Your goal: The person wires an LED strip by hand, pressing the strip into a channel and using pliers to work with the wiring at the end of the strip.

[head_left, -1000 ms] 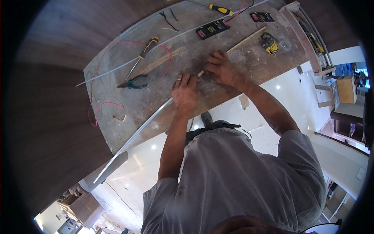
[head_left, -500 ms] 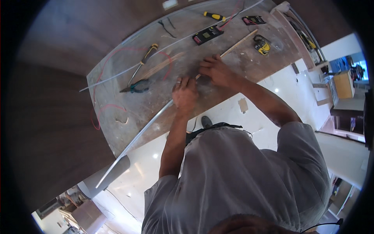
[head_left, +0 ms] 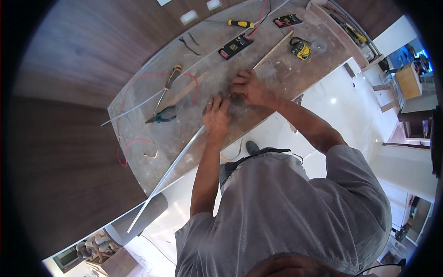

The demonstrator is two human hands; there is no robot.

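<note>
A long narrow strip lies slantwise across the worktable (head_left: 295,76). Its near-left length is a silvery white channel (head_left: 177,160) that juts past the table edge; the far-right length (head_left: 273,51) looks thin and tan. My left hand (head_left: 216,116) is closed over the middle of this strip, fingers bent down on it. Just right of it, my right hand (head_left: 251,88) grips the strip too, fingertips pressed together. Whatever sits between the fingertips is too small to make out. Pliers with teal handles (head_left: 165,115) rest left of my left hand.
A yellow-black screwdriver (head_left: 173,77), a red wire (head_left: 134,141) and a thin white strip (head_left: 147,101) lie to the left. Farther off are a black box (head_left: 235,46), a second one (head_left: 287,21), another yellow-handled tool (head_left: 241,23) and a tape measure (head_left: 301,49).
The whole view has shifted a little, so the table items sit slightly differently in the picture. Both hands stay on the strip, with only small finger movement.
</note>
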